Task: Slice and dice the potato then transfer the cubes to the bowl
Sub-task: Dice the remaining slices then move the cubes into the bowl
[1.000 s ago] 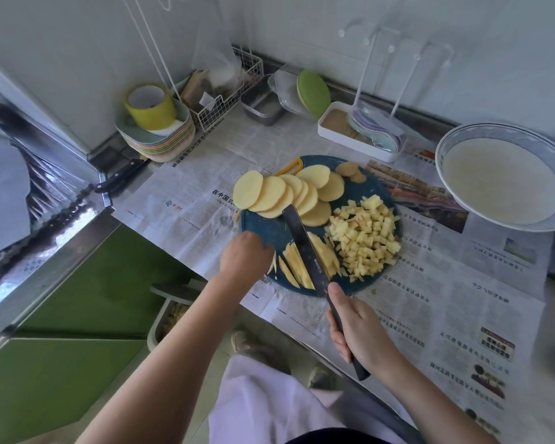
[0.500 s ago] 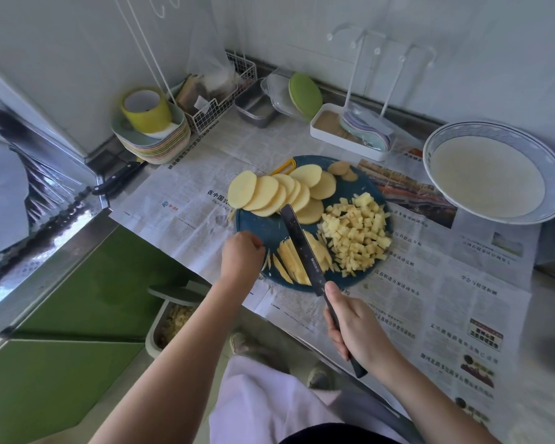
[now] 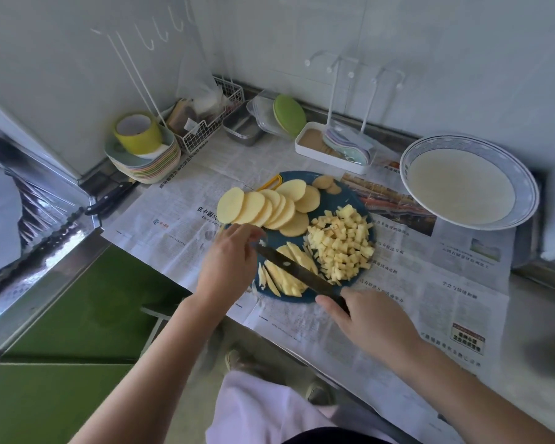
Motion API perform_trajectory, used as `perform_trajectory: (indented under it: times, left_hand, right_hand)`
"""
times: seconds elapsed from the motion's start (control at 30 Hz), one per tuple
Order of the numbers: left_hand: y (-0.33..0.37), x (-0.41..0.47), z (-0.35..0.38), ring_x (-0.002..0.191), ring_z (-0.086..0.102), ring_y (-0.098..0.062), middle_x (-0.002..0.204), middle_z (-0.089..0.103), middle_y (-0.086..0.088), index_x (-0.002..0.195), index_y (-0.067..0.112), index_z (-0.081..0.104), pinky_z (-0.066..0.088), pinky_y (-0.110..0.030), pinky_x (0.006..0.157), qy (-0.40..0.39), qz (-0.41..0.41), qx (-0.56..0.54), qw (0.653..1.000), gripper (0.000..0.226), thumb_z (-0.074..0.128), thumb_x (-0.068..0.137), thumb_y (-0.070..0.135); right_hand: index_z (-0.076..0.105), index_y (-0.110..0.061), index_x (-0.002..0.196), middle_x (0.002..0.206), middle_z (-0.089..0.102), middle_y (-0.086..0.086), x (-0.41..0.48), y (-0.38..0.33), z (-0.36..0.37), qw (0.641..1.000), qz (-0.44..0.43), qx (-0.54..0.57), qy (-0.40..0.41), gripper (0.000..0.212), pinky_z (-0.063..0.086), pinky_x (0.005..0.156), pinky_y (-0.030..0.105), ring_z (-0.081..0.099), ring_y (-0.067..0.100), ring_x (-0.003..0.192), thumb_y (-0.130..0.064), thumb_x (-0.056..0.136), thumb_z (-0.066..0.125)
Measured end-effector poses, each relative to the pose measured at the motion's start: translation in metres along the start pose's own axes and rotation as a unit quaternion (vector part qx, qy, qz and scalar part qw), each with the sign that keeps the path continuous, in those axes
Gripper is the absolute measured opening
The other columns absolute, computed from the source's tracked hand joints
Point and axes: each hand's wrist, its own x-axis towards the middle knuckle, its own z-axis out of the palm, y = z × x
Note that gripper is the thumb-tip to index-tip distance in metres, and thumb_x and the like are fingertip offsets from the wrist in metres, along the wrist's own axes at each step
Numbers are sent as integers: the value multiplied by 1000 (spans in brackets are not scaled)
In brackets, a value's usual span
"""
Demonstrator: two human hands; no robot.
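Newsprint [image 3: 446, 283] spread wide; your knife [image 3: 295, 267] has swung crosswise over the strips [image 3: 284, 278].

The bowl [image 3: 529, 193] sits well apart to your right, with no cubes [image 3: 342, 251] in it. Slices [image 3: 263, 206], cubes and strips lie on the blue board [image 3: 343, 195]. Your right hand [image 3: 372, 318] clamps the knife handle, likely set to dice. Your left hand [image 3: 228, 261] has moved up beside the slices, fingers loosely curled; whether they pinch anything, I cannot tell. The strips hug the board's near rim, close to the newsprint's near edge. Bare newsprint toward the bowl leaves room.
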Motion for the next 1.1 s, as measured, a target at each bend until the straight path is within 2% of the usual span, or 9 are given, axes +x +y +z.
perform_trajectory:
  times: [0.1, 0.17, 0.23, 0.4, 0.53, 0.63, 0.87, 1.0, 1.1]
  left_hand:
    - [18, -7, -3, 88, 60, -4, 96, 62, 10, 104, 18, 66, 50, -18, 76, -180, 122, -34, 975, 25, 47, 93, 5]
    - [22, -6, 3, 89, 60, -3, 97, 63, 11, 105, 21, 66, 48, -19, 78, -277, 110, -19, 954, 23, 45, 96, 14]
    - [19, 0, 8, 88, 59, -3, 98, 64, 10, 106, 21, 66, 48, -20, 78, -316, 83, 17, 945, 24, 43, 98, 22]
    - [3, 13, 16, 90, 59, -6, 100, 64, 7, 108, 20, 64, 50, -23, 82, -349, 53, 34, 935, 24, 43, 100, 26]
    - [-5, 22, 17, 100, 50, 0, 106, 57, 14, 105, 26, 65, 40, -13, 88, -286, 103, 7, 953, 17, 62, 91, 34]
    - [1, 31, 12, 90, 54, 2, 94, 59, 17, 96, 29, 66, 45, -13, 80, -317, 71, -12, 946, 19, 69, 83, 42]
    - [-10, 62, 13, 81, 57, 1, 85, 63, 14, 92, 26, 68, 46, -17, 75, -362, 79, 46, 928, 9, 64, 89, 33]
    - [-27, 74, 25, 74, 54, 8, 84, 62, 13, 94, 19, 69, 40, -4, 65, -339, 42, 24, 940, 8, 63, 92, 24]
    - [-39, 76, 25, 75, 53, 6, 84, 59, 16, 94, 24, 65, 40, -8, 68, -335, 45, 2, 941, 9, 67, 88, 18]
  right_hand:
    - [51, -18, 91, 76, 55, -1, 1, 1, -9, 995, -46, -90, -16, 59, 45, 61, 29, 55, 16, 70, -65, 94, 16]
    - [55, -15, 96, 78, 55, 1, 2, 0, -10, 992, -64, -108, -24, 62, 45, 62, 30, 54, 19, 70, -64, 95, 18]
    - [56, -15, 96, 79, 57, 1, 3, 2, -7, 990, -75, -117, -18, 65, 47, 62, 31, 58, 19, 72, -66, 94, 16]
    - [51, -19, 86, 73, 54, -3, 0, 12, 4, 994, -73, -81, 1, 77, 34, 50, 23, 54, 14, 65, -75, 78, -2]
    - [55, -22, 93, 69, 51, -7, -2, 21, 2, 994, -71, -75, 29, 94, 32, 48, 20, 51, 10, 62, -78, 68, -16]
    - [56, -22, 100, 64, 44, -9, -3, 22, -3, 993, -67, -97, 24, 86, 27, 46, 19, 46, 9, 58, -75, 76, -8]
    - [55, -24, 104, 65, 45, -9, -6, 21, -14, 993, -45, -112, 9, 83, 24, 44, 20, 41, 5, 52, -73, 76, -6]
    - [39, -29, 84, 61, 44, -9, -26, 21, -14, 998, 39, -56, -6, 51, 31, 45, 20, 39, 3, 47, -72, 86, 10]
    - [44, -29, 73, 56, 46, -7, -37, 23, -10, 994, 108, 31, 13, 53, 33, 45, 20, 42, 6, 44, -72, 82, 15]
